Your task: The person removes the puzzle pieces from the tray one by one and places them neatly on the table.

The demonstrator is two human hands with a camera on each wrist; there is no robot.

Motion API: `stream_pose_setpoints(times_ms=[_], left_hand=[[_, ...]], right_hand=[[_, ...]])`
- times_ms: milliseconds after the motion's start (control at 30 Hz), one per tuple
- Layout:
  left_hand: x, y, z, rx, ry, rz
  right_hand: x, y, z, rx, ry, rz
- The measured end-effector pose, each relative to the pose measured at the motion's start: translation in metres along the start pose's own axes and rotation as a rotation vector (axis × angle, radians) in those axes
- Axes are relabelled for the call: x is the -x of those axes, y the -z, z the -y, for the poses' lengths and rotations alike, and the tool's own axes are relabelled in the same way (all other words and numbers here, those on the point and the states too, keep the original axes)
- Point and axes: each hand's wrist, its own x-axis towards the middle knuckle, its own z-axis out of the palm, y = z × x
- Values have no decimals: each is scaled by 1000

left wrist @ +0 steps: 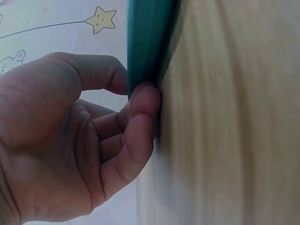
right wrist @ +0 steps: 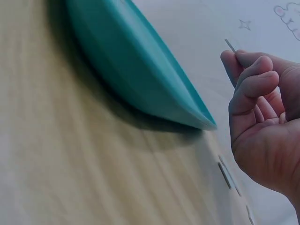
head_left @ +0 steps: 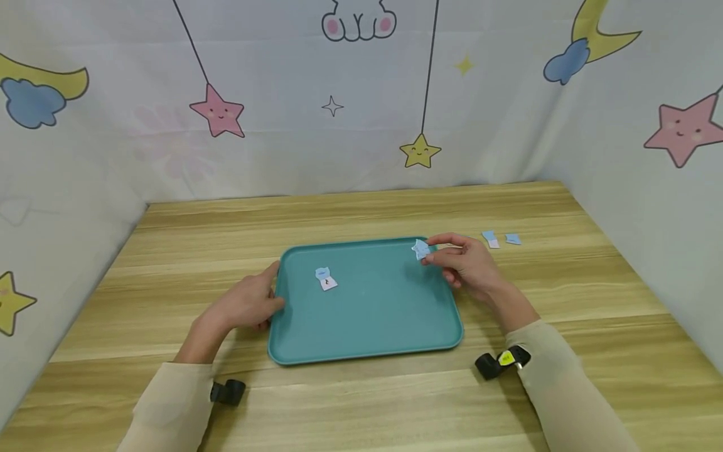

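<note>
A teal tray (head_left: 367, 314) lies on the table. My left hand (head_left: 251, 301) grips its left rim; in the left wrist view the thumb is at the rim's inner side and the fingers curl against its outer side. With thumb and index finger, my right hand (head_left: 465, 263) pinches a light blue jigsaw puzzle piece (head_left: 420, 249) above the tray's far right corner. The right wrist view shows this piece edge-on as a thin sliver (right wrist: 229, 45). Inside the tray, toward its left, a blue puzzle piece (head_left: 322, 274) and a whitish one (head_left: 328, 284) lie against each other.
Right of the tray, past my right hand, a blue-and-pink puzzle piece (head_left: 491, 239) and a blue one (head_left: 513, 239) lie on the wooden table (head_left: 361, 402). A white cloth (head_left: 282, 157) printed with stars and moons hangs behind the table and at both sides.
</note>
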Motion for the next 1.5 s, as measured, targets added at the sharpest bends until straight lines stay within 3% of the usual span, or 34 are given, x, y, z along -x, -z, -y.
stream_pose_setpoints(times_ms=[167,467,767,1133,1500], left_hand=[[0,0,-1,10,1,-4],[1,1,-2,29,-5,-8],[0,0,-1,40,-20,-1],[1,-1,0,76,25,25],[0,-1,-1,91,5,36]], right_hand=[[2,17,3,-69,5,-28],[7,39,4,-88,-13,-40],[11,58,4,-35,-39,-109],[12,72,-1,-48,-68,-144],[17,87,-5,-29,-67,-199]])
